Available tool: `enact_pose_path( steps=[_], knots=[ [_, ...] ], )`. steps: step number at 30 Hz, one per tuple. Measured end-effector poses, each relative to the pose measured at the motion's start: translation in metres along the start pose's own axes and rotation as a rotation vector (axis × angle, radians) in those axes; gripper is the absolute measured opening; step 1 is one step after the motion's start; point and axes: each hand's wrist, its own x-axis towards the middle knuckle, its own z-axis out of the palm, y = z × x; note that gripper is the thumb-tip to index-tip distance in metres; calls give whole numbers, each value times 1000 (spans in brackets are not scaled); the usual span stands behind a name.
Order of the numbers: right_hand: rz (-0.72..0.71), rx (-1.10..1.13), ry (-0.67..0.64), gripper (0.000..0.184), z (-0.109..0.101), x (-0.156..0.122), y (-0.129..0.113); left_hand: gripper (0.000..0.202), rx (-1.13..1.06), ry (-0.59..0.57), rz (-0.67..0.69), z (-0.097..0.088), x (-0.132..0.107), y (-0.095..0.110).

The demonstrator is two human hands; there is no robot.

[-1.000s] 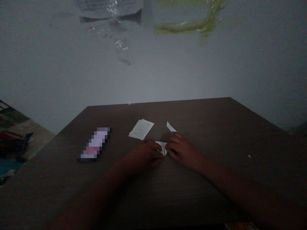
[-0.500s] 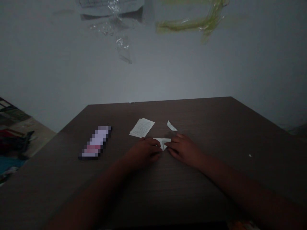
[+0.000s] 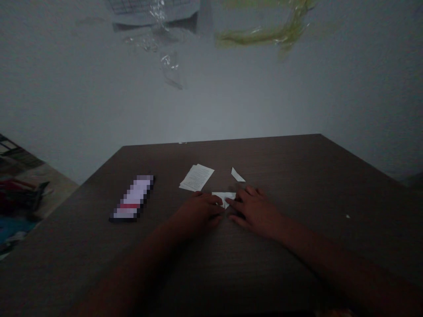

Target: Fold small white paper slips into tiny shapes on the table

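A small folded piece of printed paper (image 3: 226,195) lies on the table between my two hands. My left hand (image 3: 198,213) has its fingers bent over the paper's left side and keeps hold of it there. From the other side, my right hand (image 3: 257,211) rests with fingers spread, the index fingertip touching the middle of the paper and the thumb lower down, apart. Part of the paper is hidden under the fingers of both hands.
Beyond my left hand lie several printed paper sheets (image 3: 197,178). A narrow folded paper strip (image 3: 237,175) sits beyond my right hand. A phone (image 3: 135,198) with a blurred screen is at left on the dark wooden table (image 3: 271,158). A tiny white scrap (image 3: 347,216) lies at right.
My right hand's fingers have spread more, and its index fingertip has slid left and slightly down on the paper. My left hand stays nearly in place.
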Motion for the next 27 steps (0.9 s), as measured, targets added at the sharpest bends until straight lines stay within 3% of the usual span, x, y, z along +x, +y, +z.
enact_pose_path(
  steps=[5, 19, 27],
  knots=[
    [44, -22, -99, 54, -9, 1, -7, 23, -8, -57, -21, -3, 2, 0],
    [107, -23, -158, 54, -17, 4, -15, 29, -32, -42, 33, -2, -3, -7],
    [129, -13, -194, 55, -21, 6, -19, 31, -75, -54, -45, -5, -1, -3]
  ],
)
